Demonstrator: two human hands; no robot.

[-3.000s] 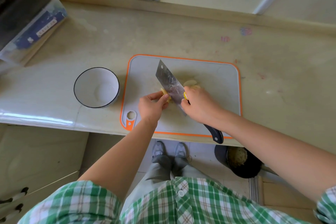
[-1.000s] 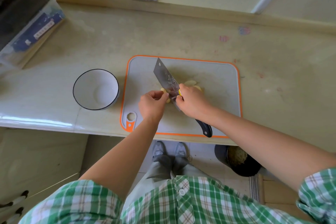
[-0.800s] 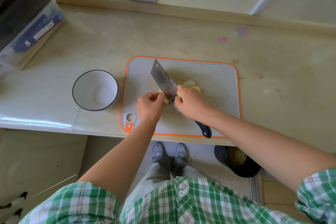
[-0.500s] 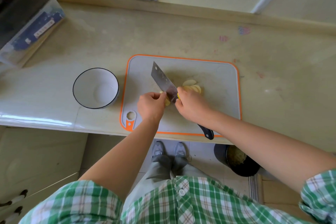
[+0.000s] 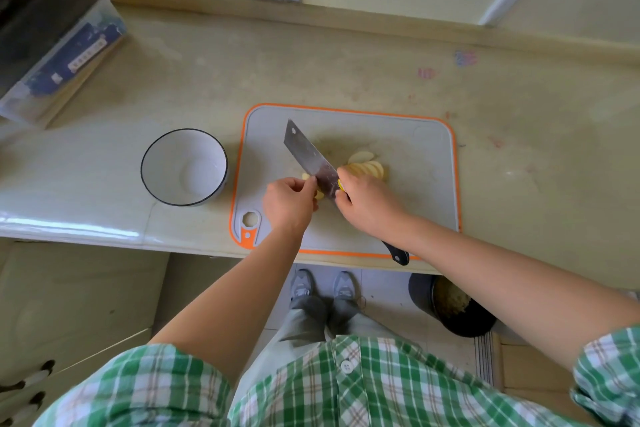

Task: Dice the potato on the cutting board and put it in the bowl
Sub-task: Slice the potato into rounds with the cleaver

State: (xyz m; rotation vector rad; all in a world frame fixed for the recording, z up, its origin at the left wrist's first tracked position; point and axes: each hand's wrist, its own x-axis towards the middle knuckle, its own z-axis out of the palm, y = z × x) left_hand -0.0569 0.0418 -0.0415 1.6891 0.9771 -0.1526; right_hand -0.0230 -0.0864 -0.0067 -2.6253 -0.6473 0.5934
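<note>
A grey cutting board (image 5: 415, 156) with an orange rim lies on the counter. My right hand (image 5: 367, 204) grips a cleaver (image 5: 310, 158) whose blade slants across the board. My left hand (image 5: 289, 203) holds the uncut piece of potato (image 5: 305, 177) with curled fingers, just left of the blade; most of that piece is hidden. Several pale potato slices (image 5: 367, 166) lie fanned out to the right of the blade. A white bowl (image 5: 183, 166) with a dark rim stands empty to the left of the board.
A clear plastic box (image 5: 59, 55) under a dark object sits at the counter's back left. Below the counter edge stands a dark bin (image 5: 453, 308) on the floor beside my feet. The wall runs along the counter's far side.
The cleaver has worked leftward through the potato, and more slices now lie to its right. My left hand has stayed on the remaining piece.
</note>
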